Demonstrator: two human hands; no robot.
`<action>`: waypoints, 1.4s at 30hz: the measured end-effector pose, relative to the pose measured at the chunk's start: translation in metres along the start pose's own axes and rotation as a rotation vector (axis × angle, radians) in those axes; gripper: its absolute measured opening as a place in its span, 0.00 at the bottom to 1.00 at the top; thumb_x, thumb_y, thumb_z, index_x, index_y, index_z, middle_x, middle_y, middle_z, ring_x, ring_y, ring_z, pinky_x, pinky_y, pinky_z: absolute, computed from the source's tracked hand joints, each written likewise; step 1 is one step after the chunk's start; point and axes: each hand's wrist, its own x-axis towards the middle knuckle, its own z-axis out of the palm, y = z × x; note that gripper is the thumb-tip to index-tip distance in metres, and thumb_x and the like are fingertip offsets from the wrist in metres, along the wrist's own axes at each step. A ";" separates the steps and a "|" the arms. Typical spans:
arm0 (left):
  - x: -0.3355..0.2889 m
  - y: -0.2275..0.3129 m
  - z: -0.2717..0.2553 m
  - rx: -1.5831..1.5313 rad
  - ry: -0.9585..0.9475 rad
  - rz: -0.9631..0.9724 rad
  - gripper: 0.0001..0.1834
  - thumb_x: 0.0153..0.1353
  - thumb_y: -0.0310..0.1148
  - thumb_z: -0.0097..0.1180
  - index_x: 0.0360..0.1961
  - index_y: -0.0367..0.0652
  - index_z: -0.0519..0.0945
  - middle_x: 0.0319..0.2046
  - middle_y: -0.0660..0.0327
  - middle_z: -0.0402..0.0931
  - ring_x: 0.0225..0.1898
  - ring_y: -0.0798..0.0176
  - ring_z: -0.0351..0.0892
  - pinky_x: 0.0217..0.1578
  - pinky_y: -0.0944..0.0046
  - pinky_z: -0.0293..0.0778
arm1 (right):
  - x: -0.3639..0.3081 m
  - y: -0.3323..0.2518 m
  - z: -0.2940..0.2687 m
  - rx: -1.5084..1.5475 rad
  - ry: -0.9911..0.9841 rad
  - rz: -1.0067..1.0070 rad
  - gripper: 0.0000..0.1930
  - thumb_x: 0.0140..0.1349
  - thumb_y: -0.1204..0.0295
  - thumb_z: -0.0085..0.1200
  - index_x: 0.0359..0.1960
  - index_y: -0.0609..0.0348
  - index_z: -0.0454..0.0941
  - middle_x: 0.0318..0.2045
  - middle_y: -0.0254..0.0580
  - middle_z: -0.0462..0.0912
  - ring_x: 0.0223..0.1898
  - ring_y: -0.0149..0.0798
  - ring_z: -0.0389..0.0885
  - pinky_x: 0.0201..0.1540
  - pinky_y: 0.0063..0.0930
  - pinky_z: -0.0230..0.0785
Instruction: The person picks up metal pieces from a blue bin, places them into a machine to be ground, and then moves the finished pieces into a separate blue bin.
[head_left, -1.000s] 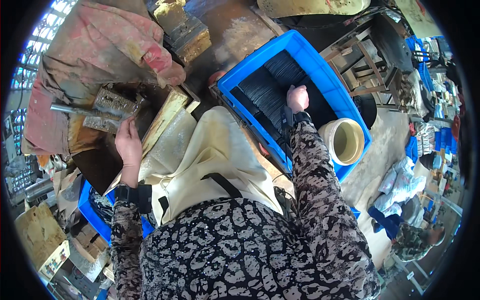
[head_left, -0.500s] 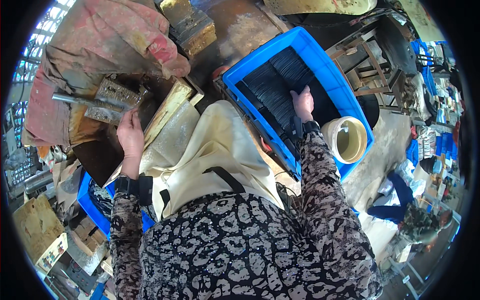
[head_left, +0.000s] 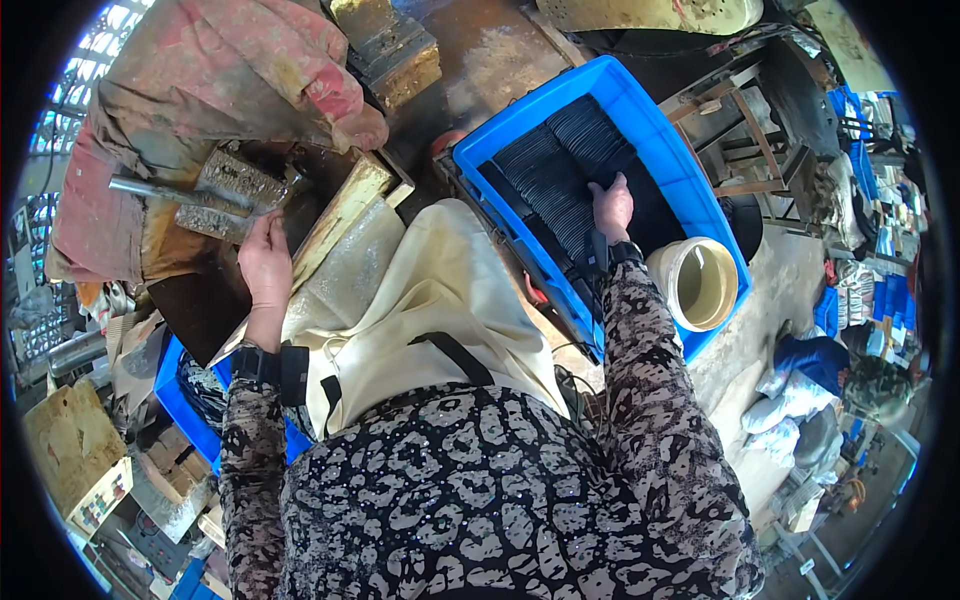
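My left hand [head_left: 266, 262] is closed in a pinch beside a wet, gritty metal block [head_left: 238, 184] with a metal rod [head_left: 180, 196] across it. Anything between those fingertips is too small to make out. Over on the right, my right hand [head_left: 612, 208] reaches into a blue plastic crate [head_left: 484, 140]. Its thumb points up and its fingers curl down among thin black pieces [head_left: 560, 158] stacked in tight rows. What the right fingers grip, if anything, is hidden against the dark stack.
A cream bucket [head_left: 716, 318] stands in the crate's near right corner. A stained red cloth [head_left: 230, 70] drapes behind the metal block. A wooden board [head_left: 345, 215] slants beside my apron [head_left: 440, 290]. Another blue crate [head_left: 205, 432] sits low left. A person [head_left: 870, 385] bends at far right.
Both hands keep nearly the same places and poses. The whole view has shifted slightly. At far right the other person has moved and bent over further.
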 end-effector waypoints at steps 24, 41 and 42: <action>-0.001 0.002 0.000 0.029 -0.011 -0.067 0.10 0.65 0.32 0.50 0.41 0.40 0.81 0.31 0.49 0.81 0.35 0.50 0.82 0.37 0.59 0.75 | 0.026 -0.006 -0.005 -0.504 -0.024 -0.220 0.37 0.63 0.47 0.45 0.70 0.51 0.52 0.71 0.39 0.51 0.69 0.55 0.53 0.66 0.60 0.44; -0.009 0.021 -0.003 0.104 0.119 -0.033 0.07 0.59 0.35 0.52 0.36 0.49 0.80 0.27 0.52 0.79 0.30 0.46 0.80 0.31 0.49 0.75 | -0.005 -0.146 -0.062 0.072 0.419 -0.465 0.19 0.63 0.59 0.54 0.47 0.61 0.77 0.42 0.50 0.80 0.44 0.47 0.79 0.45 0.37 0.73; -0.009 0.024 -0.003 0.118 0.116 -0.063 0.07 0.59 0.35 0.52 0.36 0.49 0.80 0.27 0.52 0.79 0.30 0.46 0.80 0.31 0.49 0.75 | -0.014 -0.174 -0.076 0.266 0.364 -0.534 0.17 0.64 0.62 0.53 0.48 0.62 0.77 0.43 0.51 0.80 0.44 0.48 0.79 0.46 0.37 0.72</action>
